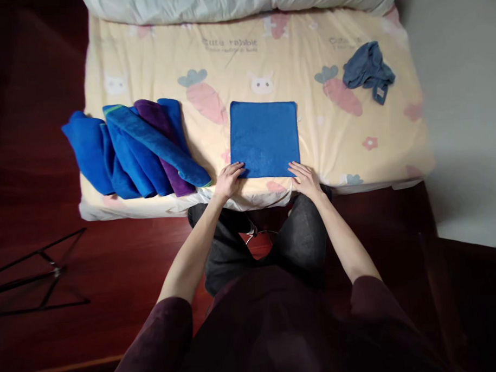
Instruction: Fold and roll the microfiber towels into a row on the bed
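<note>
A blue towel (265, 139) lies flat in a near-square on the bed in front of me, one edge close to the mattress's front. My left hand (230, 178) rests on its near left corner, fingers stretched out over the cloth. At the near right corner lies my right hand (306, 178), its fingers extended and slightly apart on the towel. Whether either thumb is tucked beneath the edge cannot be made out. To the left of my left hand is an overlapping row of several blue towels (90, 153) with one purple towel (178, 169) among them.
A crumpled grey-blue garment (368, 68) lies at the right of the bed (244, 72), which has a yellow carrot-and-rabbit sheet. A pale quilt (241, 4) runs along the back. Black stand legs (43, 274) are on the floor at left; a wall (465, 118) stands at right.
</note>
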Tool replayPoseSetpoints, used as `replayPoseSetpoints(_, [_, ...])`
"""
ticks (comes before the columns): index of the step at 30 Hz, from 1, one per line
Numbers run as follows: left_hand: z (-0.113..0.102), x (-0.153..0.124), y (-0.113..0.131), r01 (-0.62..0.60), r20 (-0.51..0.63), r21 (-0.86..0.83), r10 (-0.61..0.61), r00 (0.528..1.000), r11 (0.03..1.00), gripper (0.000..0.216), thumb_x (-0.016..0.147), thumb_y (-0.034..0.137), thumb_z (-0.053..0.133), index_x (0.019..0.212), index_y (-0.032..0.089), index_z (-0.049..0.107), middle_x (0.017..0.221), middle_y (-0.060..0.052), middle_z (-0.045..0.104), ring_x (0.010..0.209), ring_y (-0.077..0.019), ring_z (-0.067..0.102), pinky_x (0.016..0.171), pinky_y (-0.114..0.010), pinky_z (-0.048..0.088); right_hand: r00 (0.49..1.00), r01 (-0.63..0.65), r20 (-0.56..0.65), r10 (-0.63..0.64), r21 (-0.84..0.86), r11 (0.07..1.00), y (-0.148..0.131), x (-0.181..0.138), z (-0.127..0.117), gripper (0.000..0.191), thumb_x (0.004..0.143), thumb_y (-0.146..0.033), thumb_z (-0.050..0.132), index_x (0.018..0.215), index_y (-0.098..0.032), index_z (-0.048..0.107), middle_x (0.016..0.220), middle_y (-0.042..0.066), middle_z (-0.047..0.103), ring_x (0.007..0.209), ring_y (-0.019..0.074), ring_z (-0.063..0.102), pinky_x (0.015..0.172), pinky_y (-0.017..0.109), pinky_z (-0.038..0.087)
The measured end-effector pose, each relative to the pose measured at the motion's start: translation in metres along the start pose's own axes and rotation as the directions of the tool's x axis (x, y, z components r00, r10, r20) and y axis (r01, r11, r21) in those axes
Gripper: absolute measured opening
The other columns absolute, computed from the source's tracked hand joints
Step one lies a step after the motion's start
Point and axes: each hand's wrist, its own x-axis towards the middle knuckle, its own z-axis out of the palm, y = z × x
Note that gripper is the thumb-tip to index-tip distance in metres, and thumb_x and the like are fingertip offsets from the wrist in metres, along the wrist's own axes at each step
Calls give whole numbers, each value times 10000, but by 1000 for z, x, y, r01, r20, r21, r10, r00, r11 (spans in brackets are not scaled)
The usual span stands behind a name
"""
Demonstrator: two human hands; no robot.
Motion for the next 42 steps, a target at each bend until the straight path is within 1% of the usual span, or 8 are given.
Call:
replayPoseSetpoints(3, [6,10,-2,98,-111,-103,-109,988,990,449,808,67,538,1172,163,784,1392,-143,772,1411,-277,674,1276,-485,472,976,-169,-117,181,106,980,-5,11,15,543,780,-29,557,1233,-179,816,1403,126,778,1414,287,692,1247,523,532])
replayPoseSetpoints(7, [5,8,-8,135,-182,-245,-182,966,960,377,884,122,527,1154,171,784,1303,-138,806,1339,-264,719,1251,-470,502,882,-321,-229,411,344,882,-4,19,29,507,748,-35,524,1133,-167,829,1252,138,833,1309,281,757,1121,452,630])
replayPoseSetpoints(10, [3,5,-13,93,-194,-311,-159,968,946,342,936,181,556,1186,172,789,1297,-140,807,1328,-263,726,1244,-436,508,883,-284,-227,411,438,853,1,20,30,390,784,-55,545,1013,-180,834,1215,124,844,1291,281,767,1173,462,597])
replayPoseSetpoints(14, [3,2,-14,144,-212,-339,-225,951,930,329,992,241,550,1204,174,793,1303,-141,803,1293,-264,739,1202,-403,529,873,-305,-209,441,471,828,6,18,24,350,850,-112,568,1073,-166,834,1224,137,840,1237,282,786,1125,437,620])
replayPoseSetpoints(22, [-6,-20,-1,323,-214,-361,-415,884,875,259,994,367,607,1005,167,772,986,-90,808,934,-229,743,887,-306,570,785,-394,-217,580,548,738,6,8,28,131,900,-306,725,936,-181,744,941,108,812,898,258,787,903,386,658])
replayPoseSetpoints(27, [-3,-22,3,364,-267,-350,-465,844,863,275,1009,398,597,851,192,686,753,-27,683,759,-188,631,738,-278,484,730,-454,-304,613,455,766,0,11,42,277,971,-398,669,762,-244,572,689,6,632,718,203,680,778,311,612])
replayPoseSetpoints(35, [14,-14,7,420,-383,-277,-500,777,864,389,1075,469,519,764,236,543,697,-38,615,692,-206,586,718,-331,428,596,-617,-486,639,231,752,-17,15,67,315,1096,-419,510,1036,-204,732,1048,179,788,1046,319,775,981,399,579])
replayPoseSetpoints(42, [31,-14,12,446,-448,-161,-468,762,880,354,1104,405,485,784,253,488,784,-75,636,832,-246,667,813,-360,481,531,-661,-550,644,206,721,-15,21,77,365,1109,-435,543,1125,-169,794,1078,203,797,1068,358,787,980,434,586])
